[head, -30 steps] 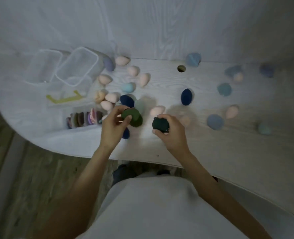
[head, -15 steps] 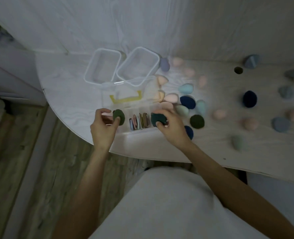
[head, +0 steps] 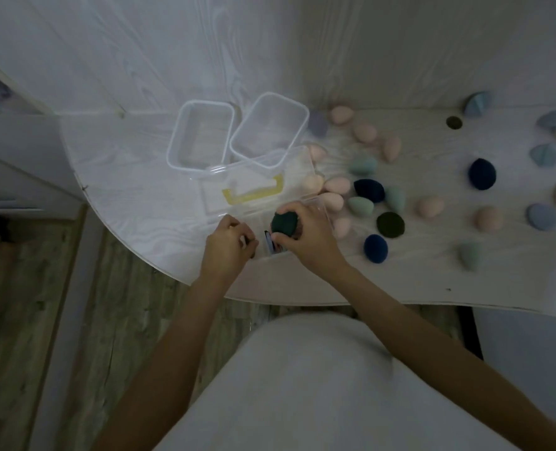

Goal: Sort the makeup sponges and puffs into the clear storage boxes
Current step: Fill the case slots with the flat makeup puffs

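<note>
My right hand [head: 307,237] grips a dark green round puff [head: 285,222] over the clear compartment box [head: 319,206] at the table's front edge. Several coloured puffs [head: 274,246] stand on edge inside that box. My left hand [head: 229,245] is curled shut at the box's left end; only a dark sliver of its olive puff shows at the fingertips. Two empty clear boxes [head: 201,138] [head: 270,128] stand behind. Loose on the table to the right are pink egg sponges [head: 338,185], a navy sponge [head: 369,190], an olive puff [head: 390,224] and a navy puff [head: 375,248].
The box's open lid with a yellow handle [head: 254,192] lies between the compartment box and the empty boxes. More blue, mint and pink sponges [head: 542,216] are scattered far right. A cable hole [head: 454,122] is near the wall. The curved table edge [head: 172,275] drops to wooden floor.
Both hands moved left from the loose sponges to the compartment box, each carrying a green puff. The left hand has closed lower over the box's left end, hiding its puff.
</note>
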A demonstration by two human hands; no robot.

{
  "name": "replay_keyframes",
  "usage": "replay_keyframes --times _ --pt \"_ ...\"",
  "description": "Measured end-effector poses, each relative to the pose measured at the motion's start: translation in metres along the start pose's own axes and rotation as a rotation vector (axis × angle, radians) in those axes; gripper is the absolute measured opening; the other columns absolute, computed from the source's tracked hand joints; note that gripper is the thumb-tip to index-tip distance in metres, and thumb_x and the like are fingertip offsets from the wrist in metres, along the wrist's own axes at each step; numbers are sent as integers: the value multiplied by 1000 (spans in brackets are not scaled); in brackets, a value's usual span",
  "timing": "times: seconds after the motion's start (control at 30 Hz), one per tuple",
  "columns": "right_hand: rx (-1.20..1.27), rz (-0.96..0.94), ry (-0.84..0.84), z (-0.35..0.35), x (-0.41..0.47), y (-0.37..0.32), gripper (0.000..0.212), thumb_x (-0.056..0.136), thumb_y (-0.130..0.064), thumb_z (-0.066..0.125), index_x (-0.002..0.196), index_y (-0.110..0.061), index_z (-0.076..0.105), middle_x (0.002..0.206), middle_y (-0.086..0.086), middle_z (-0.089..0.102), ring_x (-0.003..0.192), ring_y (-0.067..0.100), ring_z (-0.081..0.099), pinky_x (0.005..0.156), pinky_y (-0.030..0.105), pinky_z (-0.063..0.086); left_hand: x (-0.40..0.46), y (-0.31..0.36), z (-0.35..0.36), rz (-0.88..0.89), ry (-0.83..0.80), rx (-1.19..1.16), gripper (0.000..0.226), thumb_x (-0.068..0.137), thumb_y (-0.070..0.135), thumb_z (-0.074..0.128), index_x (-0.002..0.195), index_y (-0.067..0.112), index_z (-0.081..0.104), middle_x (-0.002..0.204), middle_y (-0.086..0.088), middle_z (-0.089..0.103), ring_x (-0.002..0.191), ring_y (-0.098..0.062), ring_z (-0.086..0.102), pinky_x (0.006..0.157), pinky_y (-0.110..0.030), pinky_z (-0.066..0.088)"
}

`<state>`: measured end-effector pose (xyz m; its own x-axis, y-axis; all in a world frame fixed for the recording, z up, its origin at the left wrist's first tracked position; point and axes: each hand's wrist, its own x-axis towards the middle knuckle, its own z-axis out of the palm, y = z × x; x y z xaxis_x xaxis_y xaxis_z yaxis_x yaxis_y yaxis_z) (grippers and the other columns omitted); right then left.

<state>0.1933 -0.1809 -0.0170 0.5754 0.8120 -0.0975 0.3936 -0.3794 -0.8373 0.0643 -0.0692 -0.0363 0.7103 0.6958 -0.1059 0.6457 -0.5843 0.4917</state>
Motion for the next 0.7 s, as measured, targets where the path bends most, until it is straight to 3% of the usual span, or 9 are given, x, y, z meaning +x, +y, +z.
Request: replay_keyframes --times 0.1,0.17,0.27,0.37,0.5,0.7 --pt "-42 -41 -39 3 2 -4 42 73 -14 75 112 -12 58 104 9 54 84 13 47 70 14 38 -2 -7 -3 126 12 44 8 80 13 70 78 7 71 91 -10 57 65 -25 59 62 -25 43" --pt "-62 -63 -98 5 3 -9 46 77 -12 72 120 -9 56 108 10 51 85 13 48 72 8 36 -2 -12 -6 208 10 53 3 77 9 70 79 7 73 88 -10 58 71 -25 60 65 -26 45" --pt "-117 -94 -187 14 4 -15 46 86 -13 62 130 -8 51 113 13 49 92 21 54 86 24 42 -2 -15 -7 236 15 52 12 72 4 73 84 7 74 90 -10 62 78 -27 60 70 -25 43" --pt "-267 -153 -246 23 5 -17 38 89 -8 54 127 -7 54 114 15 51 97 28 54 85 35 44 -4 -12 -4 141 40 -31 13 71 7 74 84 8 72 98 -9 59 77 -23 60 65 -24 43" --pt "-521 -228 -288 31 7 -19 28 89 -7 51 117 -7 56 111 14 52 105 29 49 76 38 46 -5 -10 2 101 68 -77 20 67 7 75 83 6 64 101 -10 56 72 -24 60 59 -31 49" --pt "-660 -247 -225 38 14 -22 23 91 -12 48 112 -5 54 109 12 63 112 26 46 75 34 40 -8 -14 0 -8 68 -93 34 73 17 74 103 9 59 105 -6 57 92 -21 54 74 -25 38"
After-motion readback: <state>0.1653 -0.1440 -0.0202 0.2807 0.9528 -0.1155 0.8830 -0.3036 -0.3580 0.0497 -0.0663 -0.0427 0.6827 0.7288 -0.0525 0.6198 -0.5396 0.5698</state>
